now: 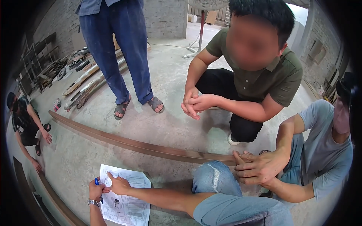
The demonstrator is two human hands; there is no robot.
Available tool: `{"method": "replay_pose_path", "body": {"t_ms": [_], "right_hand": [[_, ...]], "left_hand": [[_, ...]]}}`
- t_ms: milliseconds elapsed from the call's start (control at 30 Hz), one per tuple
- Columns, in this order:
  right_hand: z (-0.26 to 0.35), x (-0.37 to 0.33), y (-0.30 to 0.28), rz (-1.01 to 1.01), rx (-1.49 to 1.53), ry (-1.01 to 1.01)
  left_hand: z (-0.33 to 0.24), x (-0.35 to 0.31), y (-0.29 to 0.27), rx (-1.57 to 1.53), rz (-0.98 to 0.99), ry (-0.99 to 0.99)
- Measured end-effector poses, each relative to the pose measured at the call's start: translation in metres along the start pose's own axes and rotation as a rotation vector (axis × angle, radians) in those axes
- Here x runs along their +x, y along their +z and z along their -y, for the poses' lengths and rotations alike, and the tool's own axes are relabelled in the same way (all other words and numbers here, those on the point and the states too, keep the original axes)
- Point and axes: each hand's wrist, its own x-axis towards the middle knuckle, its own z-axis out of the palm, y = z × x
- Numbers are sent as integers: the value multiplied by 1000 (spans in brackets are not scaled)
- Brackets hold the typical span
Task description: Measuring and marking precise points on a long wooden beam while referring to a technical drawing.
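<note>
My left hand (96, 191) comes up from the lower edge, a metal watch on its wrist. Its fingers grip the left border of a white printed sheet (130, 214) and a blue pen (97, 181). My right hand (120, 185) reaches across from the right. Its index finger is stretched out over the upper left of the sheet, with the other fingers partly bent and holding nothing. Both hands meet near the pen. Beyond the sheet, a long brown beam (124, 141) lies on the concrete floor.
One person (264, 86) crouches ahead with clasped hands; another (320, 150) sits at right, hands by the beam's end. A third stands in blue trousers (113, 41). At far left, a person (28, 120) reaches toward a second beam (56, 197). Behind stands a fan (201, 28).
</note>
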Motion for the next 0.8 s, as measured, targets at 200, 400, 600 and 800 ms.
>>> {"method": "replay_pose_path", "body": {"t_ms": [200, 400, 600, 800], "right_hand": [[1, -5, -1, 45, -7, 18], [-8, -1, 17, -4, -132, -36], [-12, -1, 15, -54, -314, -77], [7, -8, -8, 73, -336, -57]], "left_hand": [[-3, -6, 1, -16, -13, -6], [10, 6, -7, 342, -73, 151], [9, -5, -5, 45, 1, 52], [-18, -17, 5, 6, 12, 3]]}}
